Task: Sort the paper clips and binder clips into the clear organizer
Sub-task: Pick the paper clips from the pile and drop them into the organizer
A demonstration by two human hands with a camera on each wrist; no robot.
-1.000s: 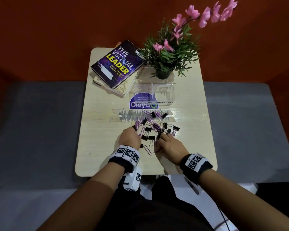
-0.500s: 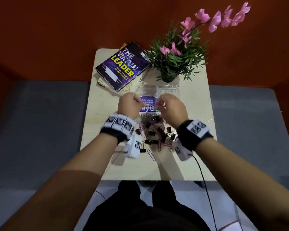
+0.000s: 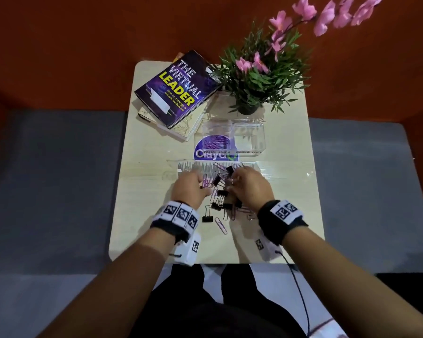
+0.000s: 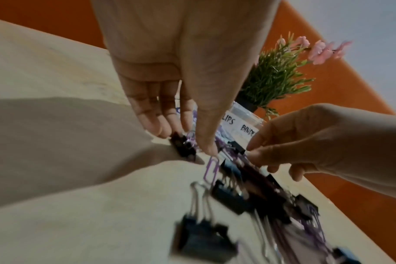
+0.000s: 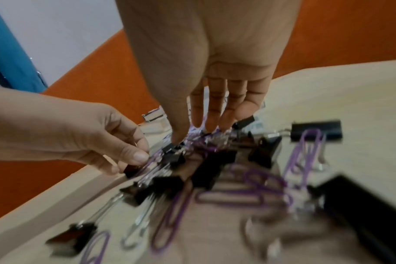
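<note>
Now my left hand (image 3: 189, 189) pinches a purple paper clip (image 5: 150, 158) from the pile (image 3: 221, 191) before the clear organizer (image 3: 232, 140); right hand (image 3: 250, 186), grip narrow, touches the binder clips (image 5: 173, 147).

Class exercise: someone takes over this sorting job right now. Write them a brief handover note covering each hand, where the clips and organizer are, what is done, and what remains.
Left hand: down at the pile's left edge, fingers pinching a purple paper clip.
Right hand: fingers reaching into the pile's far side; whether it grips anything cannot be told.
Pile: purple paper clips and black binder clips mixed on the table, near the person.
Clear organizer: behind the pile, before the plant.
Done: a few paper clips lie in its left compartment.
Left: most of the pile; the binder clip compartment looks empty.
</note>
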